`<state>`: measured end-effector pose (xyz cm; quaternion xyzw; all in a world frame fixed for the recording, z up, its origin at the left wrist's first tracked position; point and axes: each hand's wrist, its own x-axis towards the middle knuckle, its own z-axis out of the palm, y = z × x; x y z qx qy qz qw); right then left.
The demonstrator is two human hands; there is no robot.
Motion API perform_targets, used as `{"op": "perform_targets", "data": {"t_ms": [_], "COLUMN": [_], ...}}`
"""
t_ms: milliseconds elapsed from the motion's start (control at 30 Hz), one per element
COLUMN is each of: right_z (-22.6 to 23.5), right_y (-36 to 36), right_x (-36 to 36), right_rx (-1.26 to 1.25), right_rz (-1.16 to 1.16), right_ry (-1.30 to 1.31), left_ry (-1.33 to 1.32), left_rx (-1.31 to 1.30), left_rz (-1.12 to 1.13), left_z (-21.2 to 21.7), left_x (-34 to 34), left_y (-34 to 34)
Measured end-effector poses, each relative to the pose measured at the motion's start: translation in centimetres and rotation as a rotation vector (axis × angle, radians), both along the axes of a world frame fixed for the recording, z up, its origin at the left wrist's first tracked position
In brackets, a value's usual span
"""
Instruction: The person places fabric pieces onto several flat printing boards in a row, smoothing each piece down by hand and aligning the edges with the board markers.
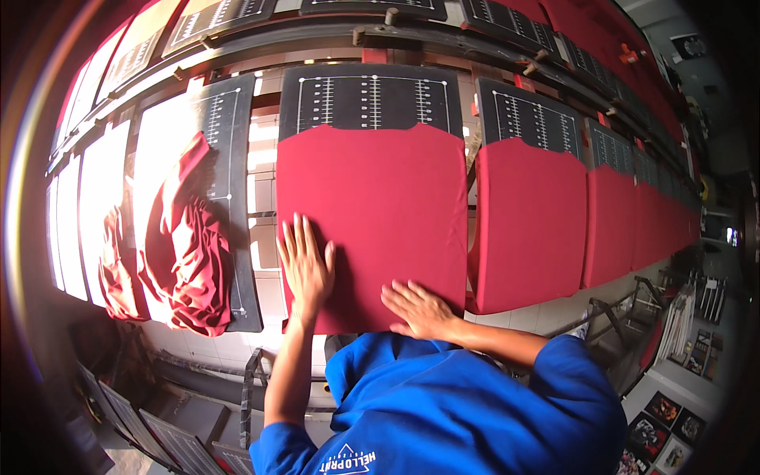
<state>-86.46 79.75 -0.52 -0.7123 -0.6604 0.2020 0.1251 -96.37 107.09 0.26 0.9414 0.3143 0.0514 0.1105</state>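
Note:
A red T-shirt piece (372,206) lies stretched flat over a dark printing board (336,95) marked with white ruler lines. Its neckline edge curves across the upper part of the board. On the left side of the cloth my left hand (306,265) rests flat, fingers stretched away from me. My right hand (419,310) lies on the near right part of the cloth, fingers spread and pointing left. Both palms press on the fabric and neither holds anything. Slight wrinkles run along the cloth's right edge.
Left of me, a crumpled red cloth (194,261) lies on another board (241,285) in bright sunlight. To the right, several boards carry smooth red cloths (530,229). A metal rail (317,39) runs behind them. Dark racks (190,419) stand at the lower left.

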Motion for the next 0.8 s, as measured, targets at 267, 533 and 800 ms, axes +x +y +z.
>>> {"op": "perform_targets", "data": {"t_ms": [267, 533, 800], "right_z": [-1.0, 1.6, 0.3], "right_y": [11.2, 1.4, -6.3], "right_x": [24.0, 8.4, 0.6], "right_rx": [0.173, 0.0, -0.105], "right_rz": [-0.424, -0.624, -0.646], "right_ry": [-0.284, -0.181, -0.083], "left_ry": [-0.107, -0.05, -0.009], "left_rx": [0.044, 0.0, 0.159], "left_rz": [-0.221, -0.441, -0.609], "left_z": [-1.5, -2.5, -1.1], "left_x": [16.0, 20.3, 19.4], "left_y": [0.3, -2.5, -10.0]}}
